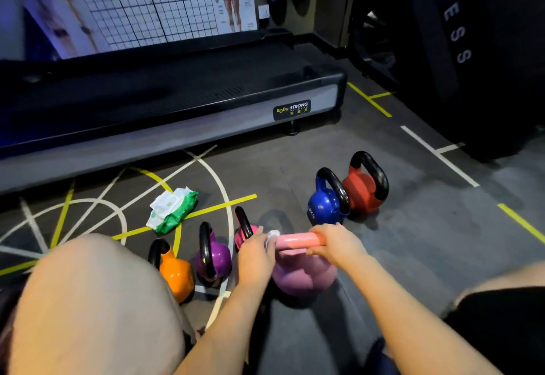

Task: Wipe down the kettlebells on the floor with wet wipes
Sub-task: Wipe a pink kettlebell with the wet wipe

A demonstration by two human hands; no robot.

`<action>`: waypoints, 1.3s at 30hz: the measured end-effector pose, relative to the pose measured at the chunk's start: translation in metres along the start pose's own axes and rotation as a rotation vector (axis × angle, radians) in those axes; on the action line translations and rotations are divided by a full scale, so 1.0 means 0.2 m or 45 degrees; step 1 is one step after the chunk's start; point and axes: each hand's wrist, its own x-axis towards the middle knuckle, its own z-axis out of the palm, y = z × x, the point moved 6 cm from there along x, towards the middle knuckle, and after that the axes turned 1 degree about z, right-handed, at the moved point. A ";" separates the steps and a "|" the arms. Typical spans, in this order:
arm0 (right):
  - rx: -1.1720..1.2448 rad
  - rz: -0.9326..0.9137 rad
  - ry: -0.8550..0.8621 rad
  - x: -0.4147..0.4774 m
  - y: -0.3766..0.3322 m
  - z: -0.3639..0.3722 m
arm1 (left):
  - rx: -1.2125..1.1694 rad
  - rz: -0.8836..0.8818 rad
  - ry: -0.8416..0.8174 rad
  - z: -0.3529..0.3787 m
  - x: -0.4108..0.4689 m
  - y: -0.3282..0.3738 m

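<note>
Currently, head view: the pink kettlebell [303, 276] is standing on the floor [413, 227]; the right hand [336, 242] is gripping the right end of its handle, fingers curled round it, while the left hand [256, 253] is pinching a wet wipe [272, 234] against the left end. The wipes pack [172, 209] is lying beyond, to the left

Wipes pack [172, 209] behind kettlebells [177, 277] (leftmost ones), treadmill [177, 100] beyond
</note>
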 end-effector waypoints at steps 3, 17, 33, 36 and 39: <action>-0.078 0.015 0.031 -0.04 -0.01 -0.01 | -0.022 0.010 0.064 0.00 0.00 0.05; 0.046 0.126 0.105 -0.17 0.16 0.08 | -0.269 -0.113 0.072 0.18 0.07 0.13; -0.293 0.142 -0.199 -0.17 0.15 -0.05 | -0.278 -0.111 -0.022 0.21 0.16 0.04; -0.274 0.107 -0.203 -0.13 0.16 -0.05 | -0.293 0.045 -0.021 0.24 0.11 0.11; -0.223 0.092 -0.190 -0.14 0.18 -0.05 | -0.279 0.043 -0.009 0.26 0.15 0.10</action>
